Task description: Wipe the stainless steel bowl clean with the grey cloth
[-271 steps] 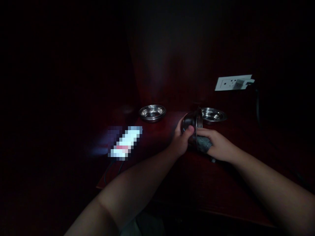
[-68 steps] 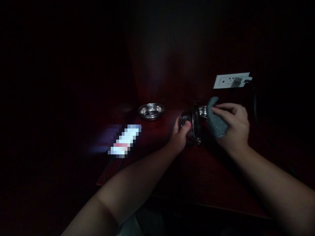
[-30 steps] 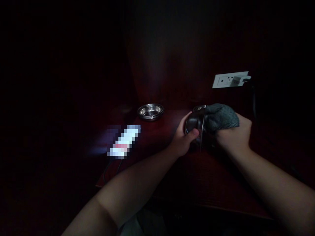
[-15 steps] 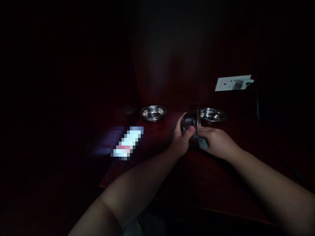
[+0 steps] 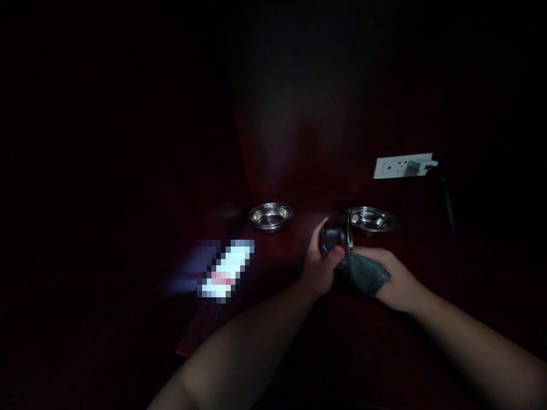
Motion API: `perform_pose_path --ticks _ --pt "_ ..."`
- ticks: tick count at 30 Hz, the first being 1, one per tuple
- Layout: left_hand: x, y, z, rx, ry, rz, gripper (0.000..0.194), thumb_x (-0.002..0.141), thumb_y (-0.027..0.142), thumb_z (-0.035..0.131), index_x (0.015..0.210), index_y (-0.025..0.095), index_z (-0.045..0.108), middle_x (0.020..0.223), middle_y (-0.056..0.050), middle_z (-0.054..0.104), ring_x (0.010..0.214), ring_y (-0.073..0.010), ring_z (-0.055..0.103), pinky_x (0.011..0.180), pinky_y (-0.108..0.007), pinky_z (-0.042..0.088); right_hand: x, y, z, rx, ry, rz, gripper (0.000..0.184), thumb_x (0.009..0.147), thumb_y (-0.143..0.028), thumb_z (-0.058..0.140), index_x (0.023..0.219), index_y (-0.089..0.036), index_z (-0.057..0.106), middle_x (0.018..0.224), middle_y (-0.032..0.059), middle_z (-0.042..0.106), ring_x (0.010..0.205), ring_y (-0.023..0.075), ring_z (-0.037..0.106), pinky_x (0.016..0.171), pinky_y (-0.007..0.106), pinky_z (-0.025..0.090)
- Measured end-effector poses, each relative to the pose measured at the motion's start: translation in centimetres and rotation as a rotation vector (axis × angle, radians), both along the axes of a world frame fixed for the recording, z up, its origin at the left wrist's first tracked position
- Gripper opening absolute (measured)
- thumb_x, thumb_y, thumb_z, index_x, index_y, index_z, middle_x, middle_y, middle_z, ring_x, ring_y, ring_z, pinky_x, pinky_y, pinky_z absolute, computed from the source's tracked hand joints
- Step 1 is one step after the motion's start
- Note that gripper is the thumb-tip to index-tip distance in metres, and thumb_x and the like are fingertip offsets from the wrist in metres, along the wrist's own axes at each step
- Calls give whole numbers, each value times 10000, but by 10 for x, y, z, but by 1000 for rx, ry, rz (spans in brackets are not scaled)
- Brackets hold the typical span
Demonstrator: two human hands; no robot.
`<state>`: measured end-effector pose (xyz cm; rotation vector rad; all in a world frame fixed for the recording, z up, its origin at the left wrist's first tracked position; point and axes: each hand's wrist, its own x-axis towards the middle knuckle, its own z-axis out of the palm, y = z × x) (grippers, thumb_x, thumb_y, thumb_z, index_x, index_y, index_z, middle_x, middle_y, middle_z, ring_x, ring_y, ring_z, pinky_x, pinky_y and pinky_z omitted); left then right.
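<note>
Three steel bowls in view, scene very dark. Left hand holds one small steel bowl tipped on its side, rim facing right, thumb over the outer wall, grip closed around it, just above the dark red wooden table. Right hand has its grip closed on a grey cloth, pressed against the tipped bowl's rim from the lower right; cloth and bowl touching. Second bowl sits upright on the table right behind the held one, just beside its rim; can't tell if they touch. Third bowl upright on the table, further left, well apart from both hands. White wall socket on the back panel above and right of the bowls, with a white plug in it and a dark cable dropping down the right side. Bright pixelated rectangle lies near the table's left edge, left of the left hand; a thin dark cord below it is barely readable. Both forearms come in from the bottom of the frame.
</note>
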<state>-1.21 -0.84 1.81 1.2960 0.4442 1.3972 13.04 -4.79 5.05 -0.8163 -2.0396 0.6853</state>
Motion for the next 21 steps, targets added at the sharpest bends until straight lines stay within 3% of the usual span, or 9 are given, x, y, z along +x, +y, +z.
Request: perform_pose_path --ticks 6,12,16,21 --pt "0 -4 0 36 25 -133 985 624 621 701 1407 163 318 1332 -164 519 1225 -322 491 1064 -468 337 -5 -1 -6 -9 184 -83 112 681 -145 671 736 -191 586 665 -5 609 573 151 557 532 251 475" --pt "-1 -7 0 82 63 -191 970 637 583 715 1417 170 311 1378 -173 483 1276 -328 453 1084 -472 323 -2 0 -7 133 278 -357 193 640 -95 612 779 -227 589 625 -35 577 533 140 526 493 245 450" --pt "0 -10 2 95 62 -225 986 627 569 730 1426 183 300 1401 -175 461 1300 -338 426 1094 -483 311 2 2 -6 215 257 -495 204 640 -92 547 773 -243 582 600 -37 562 495 139 497 458 253 422" --pt "2 -12 4 98 46 -231 966 640 549 732 1422 174 305 1405 -178 454 1306 -342 418 1099 -485 306 7 4 -7 350 102 -593 255 668 -139 562 895 -240 624 777 19 678 671 221 649 589 313 511"
